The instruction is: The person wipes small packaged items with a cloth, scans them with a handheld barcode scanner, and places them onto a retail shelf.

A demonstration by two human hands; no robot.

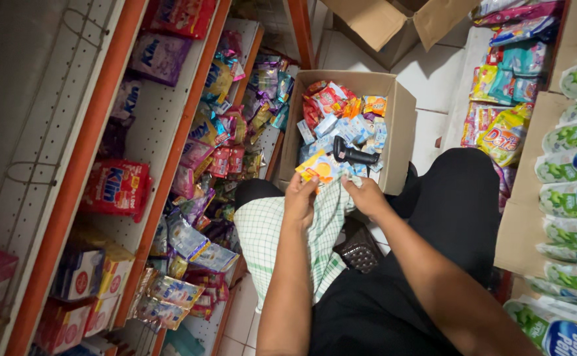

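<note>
my left hand (299, 198) pinches a yellow sachet (319, 167) at the near edge of the box (403, 125); my right hand (366, 196) is closed on the checked cloth (282, 231) over my lap. the sachet looks light, thin and crinkly, probably slippery, best held by its sealed edge.

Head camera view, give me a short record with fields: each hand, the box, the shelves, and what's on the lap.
Left hand: holds a yellow and orange sachet at the near edge of the box
Right hand: fingers on the green checked cloth
Cardboard box: open, on the floor, full of small mixed packets
Black handheld tool: lies on the packets
Shelves: on the left, orange-edged, stocked with sachets and packs
Lap: cloth draped over it, dark studded pouch beside
</note>
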